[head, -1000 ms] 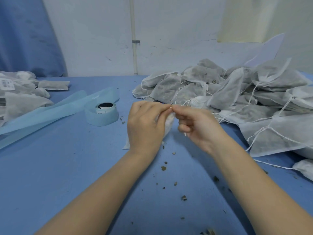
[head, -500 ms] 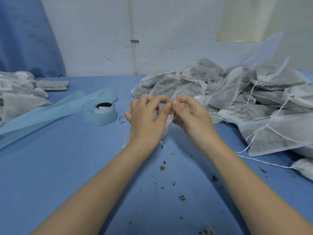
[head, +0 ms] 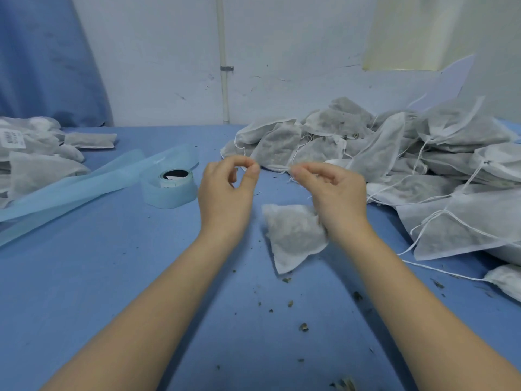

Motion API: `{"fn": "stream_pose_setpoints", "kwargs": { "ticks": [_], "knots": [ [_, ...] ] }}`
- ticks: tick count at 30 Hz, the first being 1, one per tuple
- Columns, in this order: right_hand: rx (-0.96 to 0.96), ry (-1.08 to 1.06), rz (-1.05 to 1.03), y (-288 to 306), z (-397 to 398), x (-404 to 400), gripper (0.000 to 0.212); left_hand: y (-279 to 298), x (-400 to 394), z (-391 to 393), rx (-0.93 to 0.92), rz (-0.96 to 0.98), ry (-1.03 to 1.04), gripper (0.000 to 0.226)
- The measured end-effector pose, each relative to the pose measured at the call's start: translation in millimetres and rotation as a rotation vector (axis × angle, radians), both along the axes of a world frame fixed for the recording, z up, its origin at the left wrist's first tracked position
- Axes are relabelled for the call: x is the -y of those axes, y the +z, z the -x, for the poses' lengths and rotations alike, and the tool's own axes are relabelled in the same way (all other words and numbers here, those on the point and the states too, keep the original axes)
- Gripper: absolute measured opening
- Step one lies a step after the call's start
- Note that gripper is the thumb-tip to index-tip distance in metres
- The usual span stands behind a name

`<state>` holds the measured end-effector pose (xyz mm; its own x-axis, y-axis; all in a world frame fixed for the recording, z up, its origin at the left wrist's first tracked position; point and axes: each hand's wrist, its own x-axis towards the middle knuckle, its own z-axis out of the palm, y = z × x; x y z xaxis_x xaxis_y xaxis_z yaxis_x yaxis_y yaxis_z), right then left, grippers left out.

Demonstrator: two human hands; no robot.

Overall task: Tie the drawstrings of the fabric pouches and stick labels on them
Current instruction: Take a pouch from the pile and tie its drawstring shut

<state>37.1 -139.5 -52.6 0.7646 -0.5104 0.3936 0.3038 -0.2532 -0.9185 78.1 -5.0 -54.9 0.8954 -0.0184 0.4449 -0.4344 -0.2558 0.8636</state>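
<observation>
While both hands pinch their fingers (head: 255, 171) together above, the pouch (head: 293, 235) hangs below the right hand (head: 335, 197).

I see a white label (head: 11, 138) on a pouch (head: 31, 142) at the far left (its print is too small to read).

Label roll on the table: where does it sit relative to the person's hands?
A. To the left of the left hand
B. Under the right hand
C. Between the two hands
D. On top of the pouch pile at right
A: the label roll lies on the blue table, left of the left hand, away from the right hand.
</observation>
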Motion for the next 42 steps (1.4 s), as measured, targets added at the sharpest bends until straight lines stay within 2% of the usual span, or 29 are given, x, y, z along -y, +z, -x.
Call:
{"fn": "stream_pose_setpoints", "kwargs": {
  "ticks": [1, 2, 4, 5, 7, 9, 11, 14, 17, 21, 23, 25, 28, 31, 34, 36, 37, 40, 42],
  "knots": [
    [0.006, -0.031, -0.115, -0.3, 0.4, 3.0, 0.012, -1.4, -1.0, -0.9, -0.106, 0.041, -0.03, 0.011],
    [0.008, -0.068, -0.235, -1.0, 0.4, 5.5, 0.007, -1.9, -1.8, -0.7, -0.248, 0.092, -0.078, 0.023],
    [0.013, -0.132, -0.434, -2.0, -0.8, 8.3, 0.003, -0.9, -1.0, 0.2, -0.569, 0.222, -0.281, 0.046],
    [0.018, -0.152, -0.498, -3.2, -1.7, 7.8, 0.002, -0.4, 0.0, 2.6, -0.674, 0.272, -0.415, 0.049],
    [0.029, -0.171, -0.514, -5.6, -3.4, 4.2, 0.005, -0.6, 3.8, 8.1, -0.76, 0.304, -0.609, 0.039],
    [0.037, -0.158, -0.446, -8.3, -4.2, 0.9, 0.007, -4.7, 9.7, 10.1, -0.801, 0.328, -0.608, 0.031],
    [0.041, -0.109, -0.383, -9.5, -3.9, 0.4, 0.011, -9.2, 12.2, 8.5, -0.801, 0.374, -0.546, 0.029],
    [0.031, 0.078, -0.285, -9.6, -1.8, 0.9, 0.015, -11.1, 9.2, 5.3, -0.774, 0.45, -0.528, 0.028],
    [-0.022, 0.229, -0.069, -11.3, 1.0, -0.5, 0.017, -10.2, 6.1, 1.3, -0.765, 0.479, -0.461, 0.032],
    [-0.057, 0.221, 0.196, -13.6, 1.7, -1.3, 0.021, -9.4, 2.5, -2.4, -0.827, 0.552, -0.447, 0.051],
    [-0.064, 0.2, 0.239, -14.8, 0.6, -0.7, 0.02, -8.9, -0.1, -2.9, -0.784, 0.472, -0.497, 0.05],
    [-0.061, 0.194, 0.24, -15.3, -1.4, 0.1, 0.02, -9.1, -1.4, -3.2, -0.707, 0.379, -0.51, 0.036],
    [-0.062, 0.206, 0.209, -14.1, -5.3, -4.7, 0.018, -10.6, -7.3, -6.7, -0.628, 0.35, -0.435, 0.019],
    [-0.086, 0.269, 0.133, -12.8, -19.1, -18.1, 0.014, -9.1, -21.7, -11.2, -0.53, 0.327, -0.304, 0.016],
    [-0.163, 0.4, -0.129, -8.9, -46.4, -36.2, 0.01, -5.8, -46.6, -22.6, -0.446, 0.384, -0.116, 0.018],
    [-0.241, 0.457, -0.248, -11.1, -69.3, -48.4, 0.019, -5.7, -67.1, -35.0, -0.39, 0.421, 0.023, 0.014],
    [-0.292, 0.444, -0.165, -14.6, -80.1, -54.2, 0.027, -6.4, -77.2, -41.5, -0.368, 0.454, 0.081, 0.011],
    [-0.407, 0.394, 0.322, -24.3, -105.2, -72.6, 0.057, -9.8, -102.8, -58.6, -0.342, 0.614, 0.219, 0.013],
    [-0.422, 0.418, 0.461, -26.2, -118.5, -86.4, 0.074, -11.3, -115.0, -66.3, -0.336, 0.724, 0.269, 0.017]
  ]
}}
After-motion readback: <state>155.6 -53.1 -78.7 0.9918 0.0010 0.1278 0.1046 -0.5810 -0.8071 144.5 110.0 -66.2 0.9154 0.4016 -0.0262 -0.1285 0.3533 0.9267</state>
